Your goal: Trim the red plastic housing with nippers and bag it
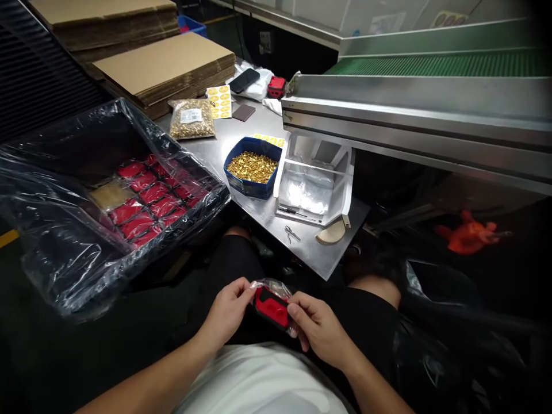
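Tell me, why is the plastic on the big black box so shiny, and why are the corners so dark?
Head view: lamps overhead glare white off the crinkled plastic liner and the steel table; the picture's corners fade to black and straight edges bend, as with a wide lens; both hands, left hand and right hand, and the red part in a clear bag look sharp.

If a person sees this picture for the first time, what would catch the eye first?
Probably the red and black part in a clear bag, held low in the middle between the left hand and the right hand. Next, the blue tub of small gold pieces on the steel table, and the plastic-lined crate of red bagged parts at left.
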Tool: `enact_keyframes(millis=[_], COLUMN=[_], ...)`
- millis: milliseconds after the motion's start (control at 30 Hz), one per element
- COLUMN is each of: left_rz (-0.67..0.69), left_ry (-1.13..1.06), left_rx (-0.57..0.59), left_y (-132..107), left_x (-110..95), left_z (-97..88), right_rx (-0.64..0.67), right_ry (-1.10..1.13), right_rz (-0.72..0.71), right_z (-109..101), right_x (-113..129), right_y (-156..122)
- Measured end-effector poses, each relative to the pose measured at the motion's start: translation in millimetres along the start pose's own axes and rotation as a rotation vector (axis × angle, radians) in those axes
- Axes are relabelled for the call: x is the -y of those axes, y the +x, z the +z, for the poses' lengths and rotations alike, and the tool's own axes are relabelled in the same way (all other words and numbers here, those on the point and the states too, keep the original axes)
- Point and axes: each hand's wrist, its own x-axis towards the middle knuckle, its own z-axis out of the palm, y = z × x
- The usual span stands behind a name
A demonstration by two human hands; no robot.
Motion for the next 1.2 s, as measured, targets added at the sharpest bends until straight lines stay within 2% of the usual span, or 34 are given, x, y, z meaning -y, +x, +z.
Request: enact_keyframes(millis=[133, 267, 367, 467, 533, 600, 633, 667, 700, 733, 800, 867, 933, 967, 1033, 1133, 1200], left_rz=[0.003, 0.011, 0.077, 0.202, 0.387, 0.607, 0.680, 0.694, 0.636, 0.522, 0.199, -0.120, -0.345, -0.383, -0.310, -0.086, -0.024], left_ry=[0.037, 0.080, 0.165, 0.287, 0.426, 0.548, 0.555, 0.499, 0.376, 0.204, -0.218, -0.603, -0.826, -0.869, -0.847, -0.673, -0.560], left_rx=[0.043, 0.065, 0.038, -0.037, -0.040, 0.029, 0.087, 0.140, 0.169, 0.175, 0.105, 0.133, 0.206, 0.205, 0.135, 0.040, 0.003], left_y=[-3.4, -2.7, -4.8, -17.3, -31.3, -46.0, -52.0, -56.2, -58.0, -57.3, -49.0, -35.9, -24.5, -20.8, -17.2, -16.6, -15.9], left_x=[-5.7, -10.9, -16.7, -24.6, -26.7, -22.9, -18.8, -13.8, -8.9, -5.0, -3.2, -11.1, -24.9, -31.9, -42.3, -46.5, -44.0], left_z=[4.9, 9.4, 10.4, 10.4, 10.2, 10.5, 11.1, 12.0, 13.4, 15.2, 19.5, 23.1, 24.5, 24.0, 21.1, 14.4, 10.0], right_rx=[-0.004, -0.020, -0.042, -0.100, -0.178, -0.262, -0.294, -0.314, -0.322, -0.321, -0.301, -0.241, -0.157, -0.126, -0.119, -0.245, -0.356], right_ry=[0.198, 0.287, 0.318, 0.243, 0.116, -0.010, -0.038, -0.039, -0.018, 0.018, 0.085, 0.105, 0.080, 0.062, 0.050, 0.071, 0.023], right_rz=[0.049, 0.061, 0.079, 0.063, -0.027, -0.148, -0.193, -0.223, -0.239, -0.248, -0.271, -0.306, -0.350, -0.363, -0.351, -0.290, -0.339], right_z=[-2.3, -2.0, 0.3, 3.4, 5.1, 6.1, 6.6, 7.2, 8.2, 9.5, 13.7, 19.3, 24.1, 25.4, 24.6, 16.9, 12.2], right_x=[-6.5, -11.0, -13.8, -14.3, -13.6, -13.4, -13.8, -14.4, -15.1, -15.9, -16.7, -16.2, -15.0, -14.4, -13.9, -15.1, -15.8], right_y=[4.3, 6.2, 7.7, 8.3, 7.7, 6.5, 5.8, 5.1, 4.4, 3.7, 2.8, 2.6, 3.0, 3.3, 4.2, 6.1, 7.9])
